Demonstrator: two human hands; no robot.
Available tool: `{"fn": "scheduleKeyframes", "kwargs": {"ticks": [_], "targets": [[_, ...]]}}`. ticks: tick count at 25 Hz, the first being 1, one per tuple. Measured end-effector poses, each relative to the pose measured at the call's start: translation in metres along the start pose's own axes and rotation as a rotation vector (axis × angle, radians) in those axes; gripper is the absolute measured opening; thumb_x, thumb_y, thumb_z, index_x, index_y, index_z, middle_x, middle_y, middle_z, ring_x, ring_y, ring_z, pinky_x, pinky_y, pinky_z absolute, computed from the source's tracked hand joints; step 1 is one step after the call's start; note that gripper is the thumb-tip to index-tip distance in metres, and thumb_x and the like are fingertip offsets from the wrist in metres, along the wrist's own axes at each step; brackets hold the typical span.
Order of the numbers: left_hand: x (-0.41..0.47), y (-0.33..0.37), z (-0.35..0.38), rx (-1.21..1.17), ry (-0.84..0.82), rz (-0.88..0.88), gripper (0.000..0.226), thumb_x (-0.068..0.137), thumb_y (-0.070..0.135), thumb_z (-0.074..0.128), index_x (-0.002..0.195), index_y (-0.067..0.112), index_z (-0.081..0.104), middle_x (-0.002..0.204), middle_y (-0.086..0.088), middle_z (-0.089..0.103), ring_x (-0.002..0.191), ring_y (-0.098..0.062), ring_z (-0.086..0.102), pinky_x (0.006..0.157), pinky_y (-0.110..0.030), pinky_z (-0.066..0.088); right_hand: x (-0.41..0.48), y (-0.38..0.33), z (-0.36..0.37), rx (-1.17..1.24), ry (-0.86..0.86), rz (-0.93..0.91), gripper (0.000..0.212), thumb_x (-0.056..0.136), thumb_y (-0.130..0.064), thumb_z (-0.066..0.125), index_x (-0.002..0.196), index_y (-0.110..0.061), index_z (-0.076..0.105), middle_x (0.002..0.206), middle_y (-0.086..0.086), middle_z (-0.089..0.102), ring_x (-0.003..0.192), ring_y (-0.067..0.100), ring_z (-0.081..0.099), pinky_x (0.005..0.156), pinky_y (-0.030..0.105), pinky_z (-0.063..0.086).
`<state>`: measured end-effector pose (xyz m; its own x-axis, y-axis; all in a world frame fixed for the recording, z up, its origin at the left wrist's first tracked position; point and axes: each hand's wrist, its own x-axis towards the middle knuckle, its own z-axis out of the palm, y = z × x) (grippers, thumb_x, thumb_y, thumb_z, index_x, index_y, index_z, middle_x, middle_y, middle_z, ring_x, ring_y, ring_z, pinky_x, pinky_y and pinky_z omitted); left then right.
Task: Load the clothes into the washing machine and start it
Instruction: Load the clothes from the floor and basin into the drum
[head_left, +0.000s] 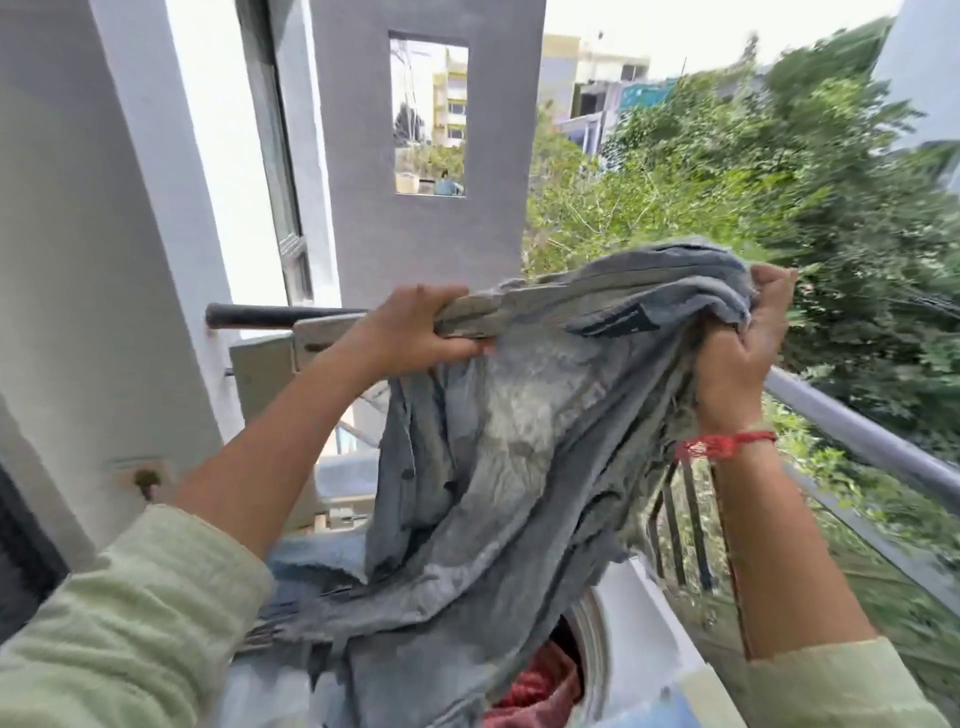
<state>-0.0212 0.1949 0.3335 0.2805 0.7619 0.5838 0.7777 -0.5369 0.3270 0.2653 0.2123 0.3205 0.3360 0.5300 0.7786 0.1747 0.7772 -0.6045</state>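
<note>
Grey garment (498, 441): held up above washing machine (649, 649)
Left grip (415, 332): clenched on its flat edge
Right grip (743, 358): clutching its bunched end

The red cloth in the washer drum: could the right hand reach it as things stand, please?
Probably not directly: the right hand grips the grey-blue fabric garment, which hangs over the red cloth below.

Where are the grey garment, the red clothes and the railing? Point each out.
grey garment (498, 441), head view, middle of the hanging cloth.
red clothes (535, 686), head view, on the bunched folds.
railing (852, 428), head view, on the top bar.
</note>
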Motion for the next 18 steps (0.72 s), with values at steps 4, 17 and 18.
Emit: {"fn": "scheduleKeyframes", "kwargs": {"ticks": [4, 17, 18], "targets": [[-0.049, -0.044, 0.045, 0.090, -0.425, -0.199, 0.041, 0.068, 0.051, 0.077, 0.091, 0.024, 0.055, 0.086, 0.006, 0.059, 0.088, -0.018, 0.059, 0.068, -0.029, 0.039, -0.053, 0.066, -0.011, -0.368, -0.690, 0.169, 0.021, 0.072, -0.007, 0.049, 0.093, -0.012, 0.050, 0.083, 0.002, 0.057, 0.079, 0.015, 0.054, 0.069, 0.031, 0.042], [-0.269, -0.137, 0.086, 0.345, -0.806, -1.004, 0.067, 0.093, 0.035, 0.050, 0.149, 0.029, 0.015, 0.148, -0.018, 0.026, 0.130, -0.036, 0.038, 0.104, -0.039, 0.036, -0.243, 0.124, 0.067, -0.663, -1.786, 0.181, 0.037, 0.068, -0.025, 0.078, 0.085, -0.018, 0.045, 0.094, 0.002, 0.048, 0.090, 0.022, 0.051, 0.072, 0.030, 0.036], [-0.283, -0.138, 0.088, 0.259, -0.801, -1.056, 0.077, 0.091, 0.041, 0.053, 0.150, 0.028, 0.006, 0.148, -0.018, 0.027, 0.131, -0.036, 0.037, 0.104, -0.037, 0.035, -0.258, 0.127, 0.069, -0.677, -1.832, 0.181, 0.039, 0.067, -0.026, 0.078, 0.085, -0.017, 0.044, 0.093, 0.002, 0.043, 0.087, 0.022, 0.049, 0.073, 0.030, 0.037]]}}
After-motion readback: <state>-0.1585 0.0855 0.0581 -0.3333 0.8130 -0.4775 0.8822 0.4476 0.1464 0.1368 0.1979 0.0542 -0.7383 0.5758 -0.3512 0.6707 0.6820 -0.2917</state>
